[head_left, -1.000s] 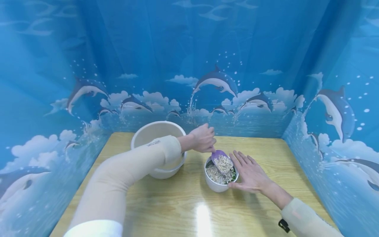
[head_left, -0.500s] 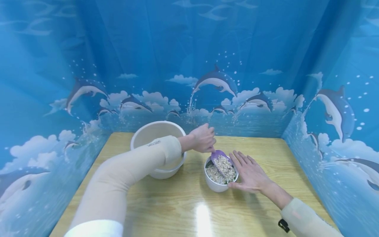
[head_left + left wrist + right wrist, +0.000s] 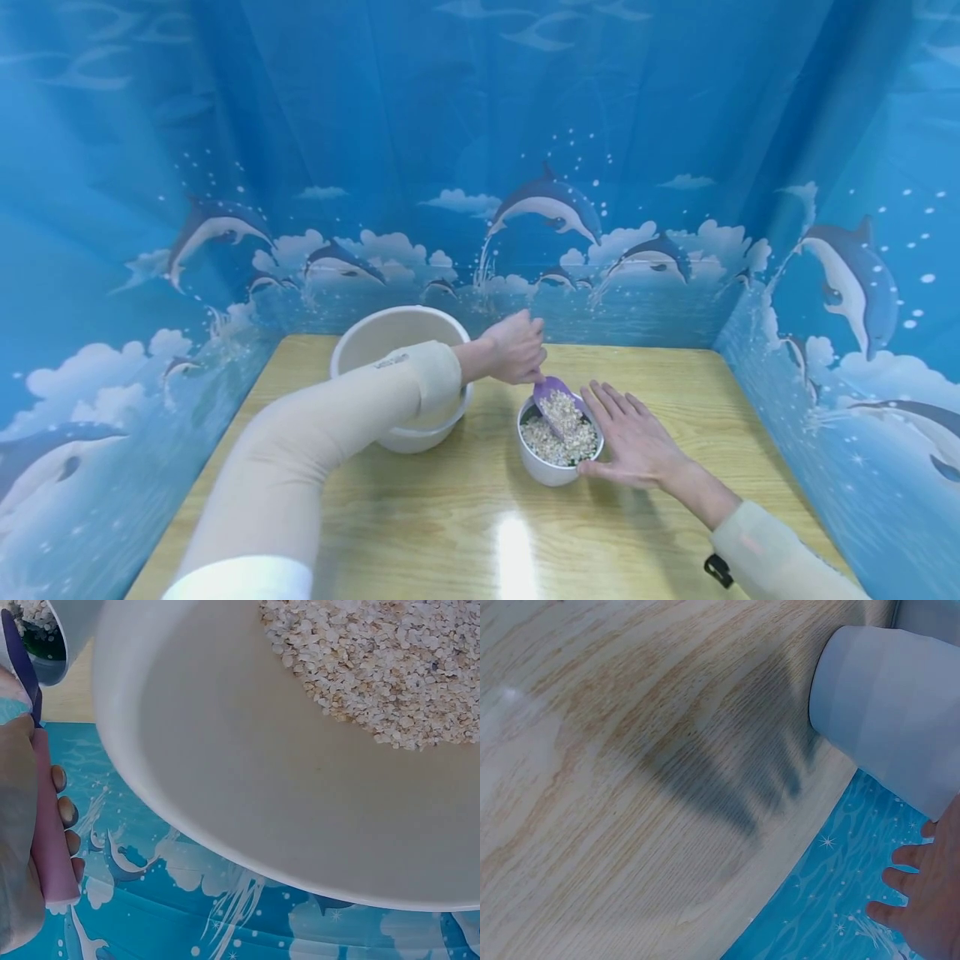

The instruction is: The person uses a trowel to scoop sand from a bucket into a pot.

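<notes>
A blue curtain (image 3: 465, 100) printed with dolphins and clouds walls in the wooden table (image 3: 420, 533) at the back and both sides. At the table's far left stands a large white bucket (image 3: 382, 337); the left wrist view shows pale gravel (image 3: 397, 667) inside it. The left sleeve (image 3: 300, 442) crosses over the bucket and hides part of its rim. A small black object (image 3: 718, 572) shows beside the right sleeve (image 3: 776, 554).

The small white pot (image 3: 543, 471) stands upright to the bucket's right, apart from it, between the two hands. The left hand (image 3: 515, 347) grips the pink handle (image 3: 54, 832) of a purple scoop (image 3: 551, 388), whose gravel-laden blade slants down into the pot. The right hand (image 3: 633, 440) is spread, fingers straight, its thumb touching the pot's rim.
</notes>
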### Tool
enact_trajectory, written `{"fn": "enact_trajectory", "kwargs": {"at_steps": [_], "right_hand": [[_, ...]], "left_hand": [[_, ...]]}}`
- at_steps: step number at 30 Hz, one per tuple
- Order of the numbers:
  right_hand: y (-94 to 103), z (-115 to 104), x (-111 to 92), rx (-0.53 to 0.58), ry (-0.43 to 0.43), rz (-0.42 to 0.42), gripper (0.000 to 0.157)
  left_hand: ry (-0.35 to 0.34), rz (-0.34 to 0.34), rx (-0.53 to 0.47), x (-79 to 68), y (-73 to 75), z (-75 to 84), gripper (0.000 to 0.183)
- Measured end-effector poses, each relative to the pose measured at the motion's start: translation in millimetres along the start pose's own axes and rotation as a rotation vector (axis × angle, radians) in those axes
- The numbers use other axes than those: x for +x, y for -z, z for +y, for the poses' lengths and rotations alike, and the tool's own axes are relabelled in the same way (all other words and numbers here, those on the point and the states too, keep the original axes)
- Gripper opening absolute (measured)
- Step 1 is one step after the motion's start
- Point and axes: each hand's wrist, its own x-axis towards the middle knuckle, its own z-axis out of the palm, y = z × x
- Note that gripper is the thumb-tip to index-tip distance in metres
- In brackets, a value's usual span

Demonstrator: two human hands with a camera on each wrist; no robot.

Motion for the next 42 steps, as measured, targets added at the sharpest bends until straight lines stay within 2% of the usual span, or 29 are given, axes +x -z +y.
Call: {"fn": "enact_trajectory", "kwargs": {"at_steps": [27,42], "right_hand": [[-0.8,0,1,0.002,-0.002,-0.008,0.120],[0.1,-1,0,0.008,-0.012,-0.007,0.120]], "left_hand": [[0.048,-0.015,0.007,-9.3,-4.6,-13.4,0.064],[0.070,-0.002,0.063,-21.4,-8.6,-20.1,0.064]]}}
